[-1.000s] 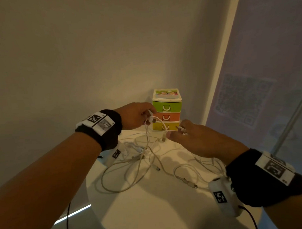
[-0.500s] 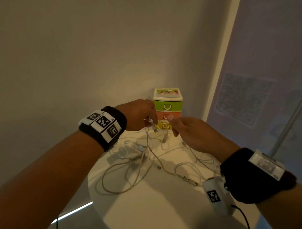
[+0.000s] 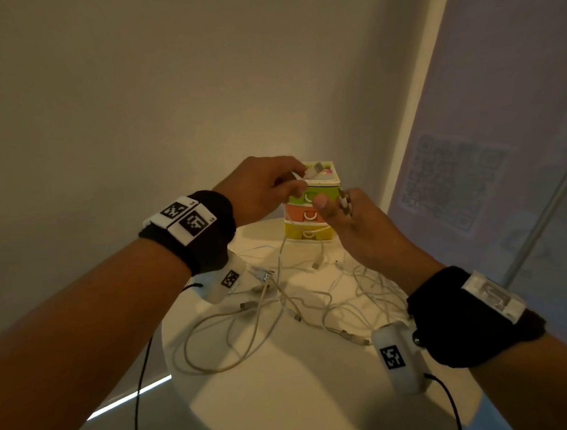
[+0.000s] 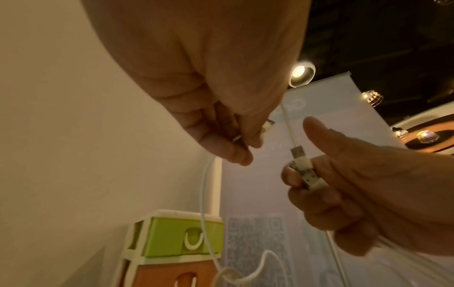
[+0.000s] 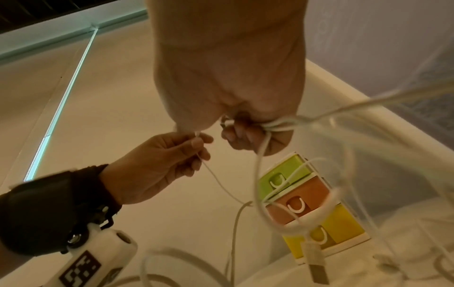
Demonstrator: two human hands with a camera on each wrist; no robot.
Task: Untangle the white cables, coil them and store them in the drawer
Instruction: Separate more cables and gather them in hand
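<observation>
Several white cables (image 3: pixel 288 298) lie tangled on the round white table (image 3: pixel 282 395). Both hands are raised in front of the small drawer unit (image 3: pixel 309 218), which has a green, an orange and a yellow drawer, all closed. My left hand (image 3: pixel 292 182) pinches one white cable just behind its plug (image 3: pixel 314 172); the cable hangs down from the fingers (image 4: pixel 233 147). My right hand (image 3: pixel 335 208) grips two USB plugs (image 4: pixel 304 171) between curled fingers, and several cable strands (image 5: pixel 272 124) run out of its fist towards the table.
The drawer unit (image 5: pixel 304 203) stands at the table's far edge, close to a beige wall. A translucent banner with a QR code (image 3: pixel 445 190) stands at the right. Loose plugs and loops cover the table's middle; its near part is bare.
Both hands have risen from just above the table to the level of the drawer unit's top, lifting cable ends with them. The right hand now holds plugs upright.
</observation>
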